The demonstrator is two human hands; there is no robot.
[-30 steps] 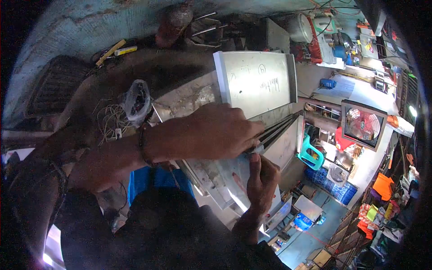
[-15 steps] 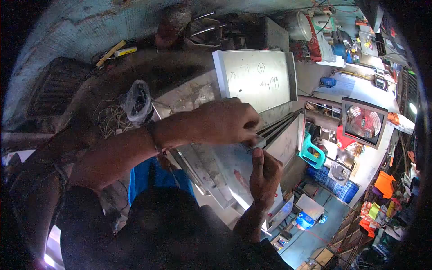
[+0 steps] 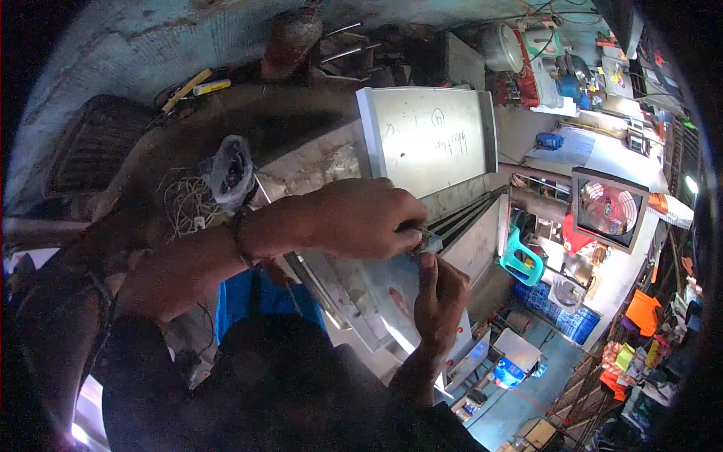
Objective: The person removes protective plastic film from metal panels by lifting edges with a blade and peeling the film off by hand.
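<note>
My left hand (image 3: 369, 218) reaches in from the left, back up, its fingers closed on a small clear plastic piece (image 3: 431, 242). My right hand (image 3: 443, 301) comes up from below, with its thumb against the lower side of that piece. The piece is partly covered by the fingers, and its exact shape is hard to tell. Beneath the hands lies a metallic panel (image 3: 365, 290). Just above them stands a pale box-like panel (image 3: 437, 139) with handwriting on it. Dark strips (image 3: 467, 218) fan out right of my left hand.
A clear plastic bag (image 3: 230, 173) and coiled wire (image 3: 187, 203) are on the left. A blue container (image 3: 263, 305) sits below my left forearm. To the right are a turquoise stool (image 3: 520, 256), a framed fan (image 3: 608, 207) and orange cloth (image 3: 642, 313).
My left hand rose slightly and turned, then came back down beside my right hand. The clear piece shows more plainly between them now. My right hand has barely shifted.
</note>
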